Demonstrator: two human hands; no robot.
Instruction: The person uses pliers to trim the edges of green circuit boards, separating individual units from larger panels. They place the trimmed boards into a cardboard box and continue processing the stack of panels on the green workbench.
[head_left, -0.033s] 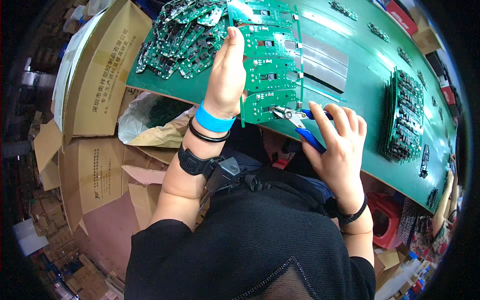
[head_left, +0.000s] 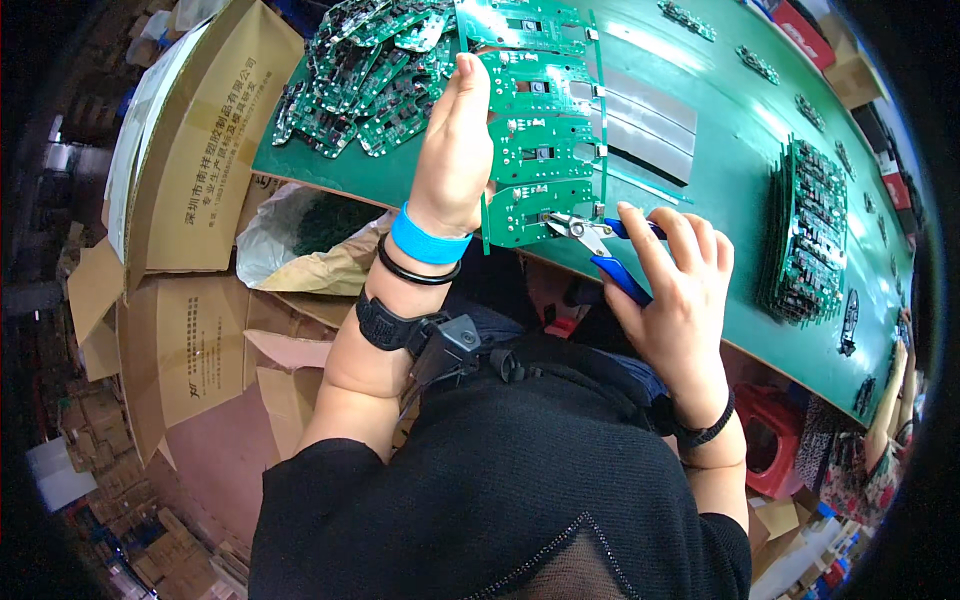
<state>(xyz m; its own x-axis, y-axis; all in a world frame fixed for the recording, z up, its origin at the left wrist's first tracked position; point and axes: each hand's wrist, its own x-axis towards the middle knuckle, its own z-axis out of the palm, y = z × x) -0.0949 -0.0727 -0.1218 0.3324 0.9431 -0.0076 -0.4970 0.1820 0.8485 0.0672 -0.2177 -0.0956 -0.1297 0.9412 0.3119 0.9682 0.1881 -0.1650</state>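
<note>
My left hand (head_left: pixel 452 160) is closed on the left edge of a green circuit board panel (head_left: pixel 515 208), made of several boards in a row joined by a thin strip on the right. Its thumb points away from me, and the other fingers are hidden behind the panel. In my right hand (head_left: pixel 685 285) I grip a pair of blue-handled side cutters (head_left: pixel 625 278). Their jaws are at the nearest board of the panel, by its lower right part. Whether the jaws touch the board, I cannot tell.
A heap of separate circuit boards (head_left: pixel 370 85) lies on the green table (head_left: pixel 735 180) at the far left. To the right stands a stack of board panels (head_left: pixel 810 235). A cardboard box (head_left: pixel 205 150) and a plastic bag (head_left: pixel 275 235) are at the left. Another person's arm (head_left: pixel 885 400) shows at far right.
</note>
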